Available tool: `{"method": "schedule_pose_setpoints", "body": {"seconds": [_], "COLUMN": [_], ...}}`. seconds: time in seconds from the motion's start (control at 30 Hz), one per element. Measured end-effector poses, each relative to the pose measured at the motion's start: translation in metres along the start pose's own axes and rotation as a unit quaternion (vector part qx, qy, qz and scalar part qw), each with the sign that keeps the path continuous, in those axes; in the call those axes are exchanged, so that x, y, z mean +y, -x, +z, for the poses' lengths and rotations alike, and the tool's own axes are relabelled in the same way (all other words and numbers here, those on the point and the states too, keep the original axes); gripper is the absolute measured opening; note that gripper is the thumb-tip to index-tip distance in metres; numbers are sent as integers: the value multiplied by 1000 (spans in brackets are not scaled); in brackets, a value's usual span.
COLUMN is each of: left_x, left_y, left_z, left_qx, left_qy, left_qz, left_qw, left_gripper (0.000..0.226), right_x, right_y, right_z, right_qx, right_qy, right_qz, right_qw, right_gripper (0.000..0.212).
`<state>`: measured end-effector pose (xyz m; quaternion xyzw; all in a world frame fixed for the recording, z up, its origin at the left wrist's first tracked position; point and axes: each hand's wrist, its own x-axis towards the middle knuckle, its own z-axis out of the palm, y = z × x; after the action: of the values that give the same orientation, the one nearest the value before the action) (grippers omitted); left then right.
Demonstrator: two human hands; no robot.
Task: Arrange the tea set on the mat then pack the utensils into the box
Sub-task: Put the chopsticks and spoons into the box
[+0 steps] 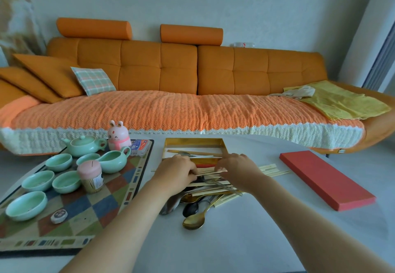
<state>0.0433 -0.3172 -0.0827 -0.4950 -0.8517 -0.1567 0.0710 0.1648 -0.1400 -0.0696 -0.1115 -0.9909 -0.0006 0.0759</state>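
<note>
On the chequered mat (89, 206) at the left stand a pale green teapot (84, 145), a green pitcher (113, 161) and several green cups (26, 205). A gold box (193, 143) lies open past my hands, with a spoon and chopsticks inside. In front of it sits a pile of wooden chopsticks (211, 184) and spoons, among them a gold spoon (194, 221). My left hand (174, 173) and my right hand (237, 171) both pinch the same few chopsticks at the top of the pile, near the box's front edge.
The red box lid (327, 179) lies at the right on the white table. A pink rabbit figure (118, 138), a toothpick jar (92, 176), a card pack (140, 147) and a small round tin (59, 216) share the mat. An orange sofa (171, 76) stands behind the table.
</note>
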Motion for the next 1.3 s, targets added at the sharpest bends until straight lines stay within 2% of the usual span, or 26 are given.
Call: {"method": "schedule_pose_setpoints", "body": {"seconds": [0.2,0.37,0.47,0.6,0.67,0.8,0.9,1.13,1.2,1.3], "left_x": [-8,-35,-50,-65,-69,-70,-71,-68,-68,-68], "left_y": [-3,-8,-10,-18,-22,-29,-34,-46,-49,-52], "left_z": [-6,-26,-29,-13,-6,4,11,11,11,13], "left_qx": [79,155,165,167,147,92,34,-100,-127,-130], "left_qy": [40,121,119,91,55,15,-8,-51,-41,-31], "left_qz": [-26,-112,-160,-164,-152,-71,-48,-57,-85,-107], "left_qw": [996,974,966,968,976,993,998,992,987,985], "left_gripper": [19,16,17,17,24,38,44,67,72,73], "right_x": [3,9,10,8,8,10,9,10,10,4], "right_y": [-1,-11,-24,-48,-60,-81,-94,-100,-97,-94], "right_z": [-2,-5,-4,-6,-3,9,16,17,15,16], "right_qx": [27,55,72,75,74,78,78,55,36,-65], "right_qy": [-51,-104,-156,-200,-208,-196,-174,-94,-137,-210], "right_qz": [14,55,47,58,96,179,202,116,83,72], "right_qw": [998,992,984,975,971,961,961,987,986,973], "right_gripper": [26,26,33,36,36,42,45,41,36,32]}}
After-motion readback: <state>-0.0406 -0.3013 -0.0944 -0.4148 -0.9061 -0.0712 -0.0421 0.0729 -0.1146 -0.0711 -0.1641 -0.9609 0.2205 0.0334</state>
